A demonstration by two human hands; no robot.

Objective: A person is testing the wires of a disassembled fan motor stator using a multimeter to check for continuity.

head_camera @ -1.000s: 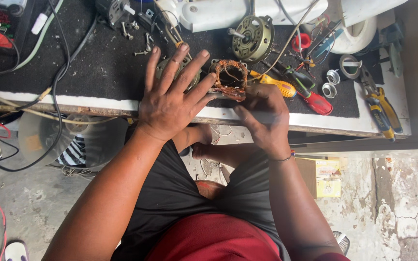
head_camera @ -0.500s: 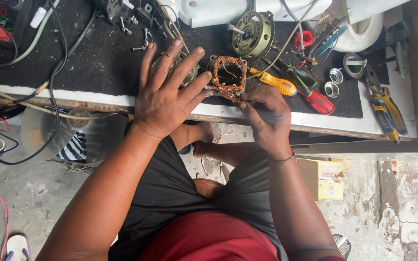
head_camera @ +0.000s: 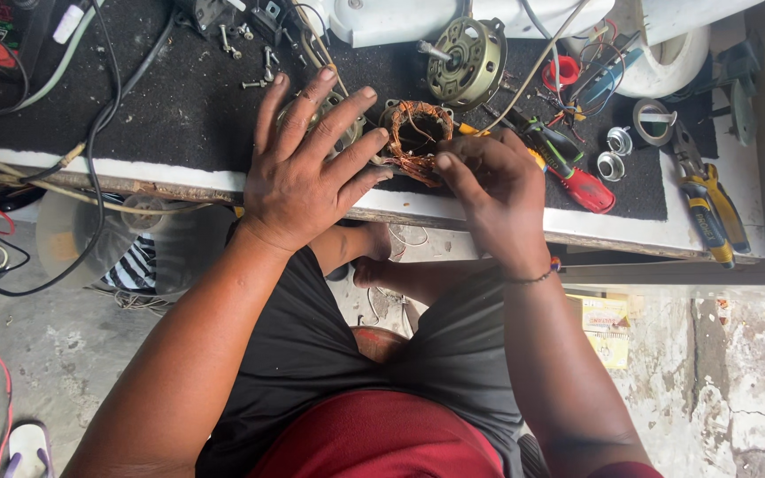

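Observation:
A copper-wound motor stator [head_camera: 416, 140] lies on the black mat of the workbench [head_camera: 179, 115], near its front edge. My left hand [head_camera: 307, 168] rests flat with fingers spread, its fingertips pressing the stator's left side and covering a round metal part beneath. My right hand [head_camera: 489, 190] pinches the copper winding at the stator's right lower edge with thumb and fingers. I am seated, with my knees below the bench.
A grey motor housing [head_camera: 467, 64] sits behind the stator. Red-handled screwdrivers [head_camera: 577, 177], pliers with yellow and blue grips [head_camera: 710, 212], tape rolls [head_camera: 652, 119], loose screws [head_camera: 254, 57] and cables [head_camera: 108, 97] lie on the bench. A fan blade [head_camera: 135, 239] sits below.
Both hands have stayed on the stator. My right hand's fingers have shifted slightly along the copper winding, and the view has drifted a little.

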